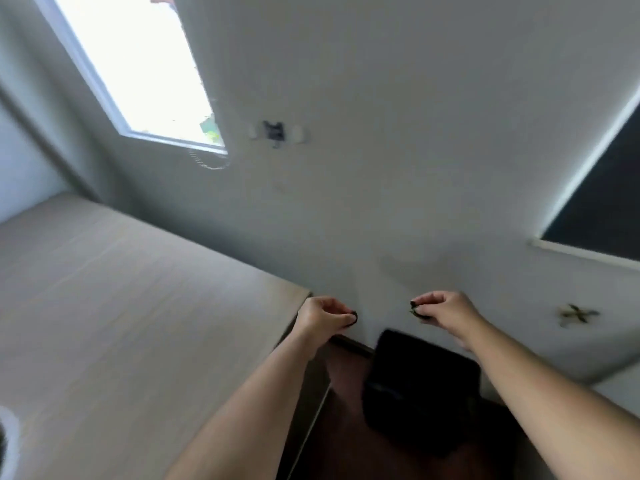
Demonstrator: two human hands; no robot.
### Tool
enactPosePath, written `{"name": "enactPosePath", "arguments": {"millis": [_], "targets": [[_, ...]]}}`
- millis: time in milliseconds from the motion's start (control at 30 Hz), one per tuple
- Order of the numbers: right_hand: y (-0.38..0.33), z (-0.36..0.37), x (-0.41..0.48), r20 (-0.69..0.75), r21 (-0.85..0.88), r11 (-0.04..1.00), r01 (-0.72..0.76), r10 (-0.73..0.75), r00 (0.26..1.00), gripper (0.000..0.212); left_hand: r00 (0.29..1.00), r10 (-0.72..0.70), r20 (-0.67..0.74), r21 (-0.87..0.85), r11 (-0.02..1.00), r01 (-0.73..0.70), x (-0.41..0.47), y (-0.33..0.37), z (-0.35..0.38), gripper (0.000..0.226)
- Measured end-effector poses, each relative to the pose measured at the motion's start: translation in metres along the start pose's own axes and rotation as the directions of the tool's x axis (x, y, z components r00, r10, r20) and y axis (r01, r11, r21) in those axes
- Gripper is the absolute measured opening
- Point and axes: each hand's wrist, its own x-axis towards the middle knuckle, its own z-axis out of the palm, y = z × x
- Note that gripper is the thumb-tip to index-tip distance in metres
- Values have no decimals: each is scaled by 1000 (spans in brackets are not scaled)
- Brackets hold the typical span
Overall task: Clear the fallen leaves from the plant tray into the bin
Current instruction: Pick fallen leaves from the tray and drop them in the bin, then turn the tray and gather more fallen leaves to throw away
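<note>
On the far left is the bench (pixel 121 306), a pale wood top. Nothing sits on most of it. A white round edge (pixel 8 441) peeks in at the bottom left corner; it may be the plant tray, but too little shows to be sure.

Next comes the left hand (pixel 323 315), just past the bench's corner. Its fingers are pinched together on something small and dark (pixel 353 317). It may be a leaf, but it is too blurry to tell.

Below and between the two hands stands the bin (pixel 422 386), black, on the dark floor (pixel 343 410) by the wall. Its inside is too dark to see what is in it.

Then the right hand (pixel 441 308), also pinched shut, holds a small green leaf bit (pixel 415 310).

Both hands are held out above the bin, most likely so the bits will fall straight in when the fingers let go.

Farther right, a small pale thing (pixel 576 314) sits against the white wall; I cannot tell what it is.
</note>
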Motion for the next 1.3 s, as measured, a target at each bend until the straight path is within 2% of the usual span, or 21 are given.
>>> {"name": "enactPosePath", "arguments": {"millis": [100, 200, 267, 433, 500, 567, 600, 667, 700, 767, 867, 967, 1133, 1300], "targets": [[58, -50, 3, -181, 68, 992, -110, 120, 976, 21, 992, -80, 101, 112, 991, 69, 34, -22, 60, 19], [129, -76, 7, -272, 119, 965, -234, 258, 927, 21, 973, -181, 143, 236, 961, 144, 67, -68, 105, 21], [177, -83, 9, -315, 138, 938, -319, 347, 883, 12, 953, -262, 150, 297, 932, 209, 86, -111, 127, 21], [260, -80, 36, -360, 238, 865, -442, 501, 787, 19, 888, -439, 134, 300, 872, 386, 128, -192, 162, 13], [270, -76, 59, -367, 283, 860, -424, 506, 781, 21, 888, -439, 139, 250, 883, 397, 145, -204, 177, 11], [273, -74, 86, -358, 325, 857, -400, 503, 787, 12, 894, -420, 156, 219, 897, 383, 163, -209, 191, 7], [272, -73, 96, -333, 332, 852, -405, 508, 794, 16, 893, -414, 175, 233, 899, 371, 171, -209, 195, 14], [272, -73, 108, -284, 335, 828, -449, 543, 790, 44, 879, -432, 201, 304, 881, 363, 184, -211, 198, 40], [272, -72, 111, -280, 324, 820, -472, 560, 780, 51, 878, -438, 193, 352, 866, 354, 187, -212, 195, 48], [269, -71, 108, -291, 274, 822, -499, 565, 772, 47, 891, -425, 162, 440, 839, 320, 188, -210, 187, 52], [256, -67, 96, -320, 144, 841, -521, 538, 780, 32, 910, -391, 136, 535, 802, 265, 172, -197, 167, 47], [218, -61, 82, -330, 38, 879, -475, 460, 824, 19, 941, -325, 99, 563, 798, 216, 149, -162, 145, 40], [113, -33, 65, -266, -152, 950, -273, 227, 937, 5, 993, -112, 21, 571, 817, 80, 95, -67, 91, 28], [7, 57, 42, -43, -329, 944, 2, -17, 999, 8, 982, 52, -182, 515, 855, 50, 25, 2, -12, 23]]}}
